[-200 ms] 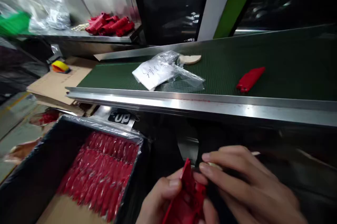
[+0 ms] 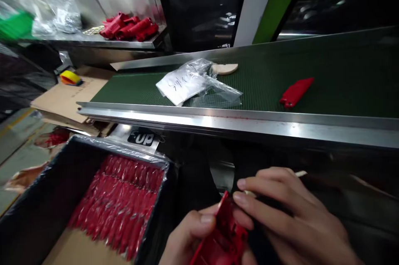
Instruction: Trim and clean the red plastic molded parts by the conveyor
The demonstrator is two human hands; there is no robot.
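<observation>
At the bottom middle, my left hand point(image 2: 190, 231) grips a hollow red plastic shell point(image 2: 220, 242) between thumb and fingers, its open inner side facing up. Over the shell's right edge, my right hand point(image 2: 293, 215) is closed around a thin pale stick point(image 2: 301, 173), whose far end pokes out behind the knuckles. The stick's pale tip shows between the fingertips, close beside the shell. Whether tip and shell touch, I cannot tell.
Beyond my hands runs a green conveyor belt point(image 2: 343, 78) with a metal rail. On it lie a red part point(image 2: 296, 92), a bagged white paper point(image 2: 182, 84) and a pale half-round piece point(image 2: 225, 69). A lined box point(image 2: 166, 173) of wrapped red parts stands left. Red parts point(image 2: 129, 28) heap on a shelf.
The red shell has turned and dipped slightly in my left hand. My right hand has shifted a little to the left, and more of the stick's rear end shows.
</observation>
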